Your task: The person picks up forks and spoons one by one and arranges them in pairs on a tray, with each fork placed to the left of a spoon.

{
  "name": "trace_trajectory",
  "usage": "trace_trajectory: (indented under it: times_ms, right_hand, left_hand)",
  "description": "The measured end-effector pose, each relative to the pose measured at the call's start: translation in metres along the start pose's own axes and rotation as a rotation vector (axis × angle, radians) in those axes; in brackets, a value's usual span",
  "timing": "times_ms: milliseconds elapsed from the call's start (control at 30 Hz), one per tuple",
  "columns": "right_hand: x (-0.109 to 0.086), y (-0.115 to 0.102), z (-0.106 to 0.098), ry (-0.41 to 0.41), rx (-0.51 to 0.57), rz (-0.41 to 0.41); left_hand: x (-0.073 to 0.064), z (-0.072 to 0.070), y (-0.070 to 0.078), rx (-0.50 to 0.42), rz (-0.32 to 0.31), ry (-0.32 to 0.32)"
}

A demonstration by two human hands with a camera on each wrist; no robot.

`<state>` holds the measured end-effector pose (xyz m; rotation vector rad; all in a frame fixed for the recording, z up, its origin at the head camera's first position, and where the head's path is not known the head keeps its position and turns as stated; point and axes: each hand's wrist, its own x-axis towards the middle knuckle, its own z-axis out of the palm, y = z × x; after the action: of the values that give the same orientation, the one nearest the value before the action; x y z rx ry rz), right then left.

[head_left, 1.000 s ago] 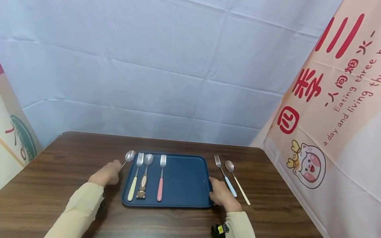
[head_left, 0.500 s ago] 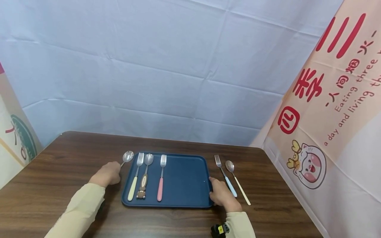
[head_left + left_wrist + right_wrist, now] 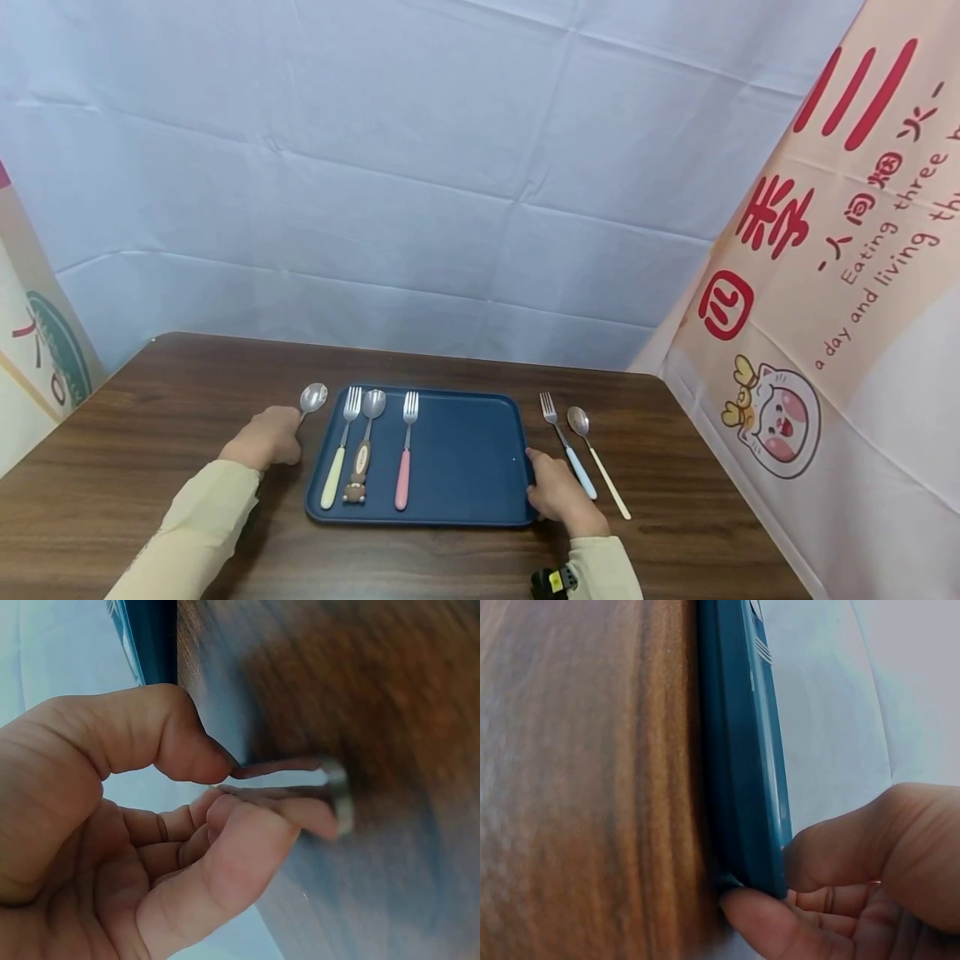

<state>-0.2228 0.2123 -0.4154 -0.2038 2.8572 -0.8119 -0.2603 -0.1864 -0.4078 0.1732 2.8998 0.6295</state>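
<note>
My left hand (image 3: 270, 437) pinches a metal spoon (image 3: 313, 397) beside the left edge of the blue tray (image 3: 468, 458). Its bowl points away, left of the tray corner, and the fingers hide its handle in the head view. Close up in the left wrist view, thumb and fingers meet on a shiny metal end (image 3: 341, 796), blurred over the wood. My right hand (image 3: 555, 485) grips the tray's right rim, thumb on top and a finger beneath, as the right wrist view shows. On the tray lie a yellow-handled fork (image 3: 335, 475), a bear-handled spoon (image 3: 362, 458) and a pink-handled fork (image 3: 402, 479).
Right of the tray, a blue-handled fork (image 3: 577, 467) and a cream-handled spoon (image 3: 609, 482) lie slanted on the brown wooden table (image 3: 420, 562). A pale cloth (image 3: 375, 208) hangs behind the table, and a printed cloth (image 3: 847, 333) borders the right side.
My left hand has shifted the spoon slightly left, so its bowl now sits off the tray's back left corner. The right hand and tray have stayed in place.
</note>
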Motion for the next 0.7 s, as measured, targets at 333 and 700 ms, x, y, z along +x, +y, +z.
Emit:
trace_trajectory:
  times_ms: [333, 700]
  right_hand:
    - [-0.0005, 0.0000, 0.0016, 0.013, 0.002, -0.003]
    - [-0.0001, 0.0004, 0.0001, 0.003, -0.005, -0.006]
  left_hand:
    - [-0.0009, 0.0004, 0.0038, 0.027, -0.025, 0.008]
    - [0.0027, 0.0052, 0.0086, 0.133, -0.061, 0.003]
